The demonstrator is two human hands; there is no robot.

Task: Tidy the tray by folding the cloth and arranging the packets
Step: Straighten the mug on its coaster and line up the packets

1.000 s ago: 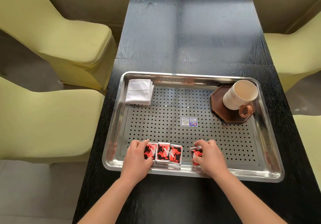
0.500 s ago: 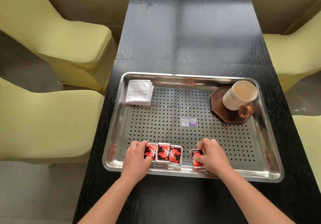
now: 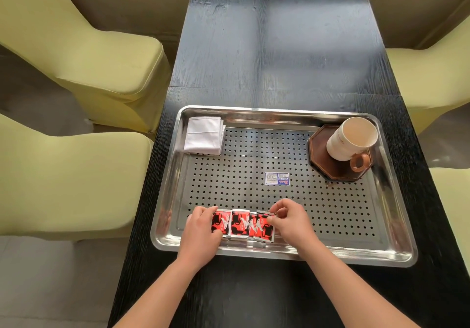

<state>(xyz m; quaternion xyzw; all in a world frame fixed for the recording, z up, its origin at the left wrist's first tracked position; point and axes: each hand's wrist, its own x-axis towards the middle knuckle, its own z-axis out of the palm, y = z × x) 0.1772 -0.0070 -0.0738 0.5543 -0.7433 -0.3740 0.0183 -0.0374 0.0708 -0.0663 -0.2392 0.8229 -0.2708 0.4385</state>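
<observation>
A steel perforated tray lies on the black table. A folded white cloth rests in its far left corner. Along the near edge a row of red and black packets lies side by side, touching. My left hand presses the row's left end packet. My right hand pinches the right end packet against the row, hiding most of it.
A white mug with a brown handle stands on a dark octagonal coaster in the tray's far right corner. A small label sits mid-tray. Yellow-green chairs flank the narrow table on both sides.
My right hand slid its packet leftward and closed the gap to the row. My left hand stayed at the row's left end.
</observation>
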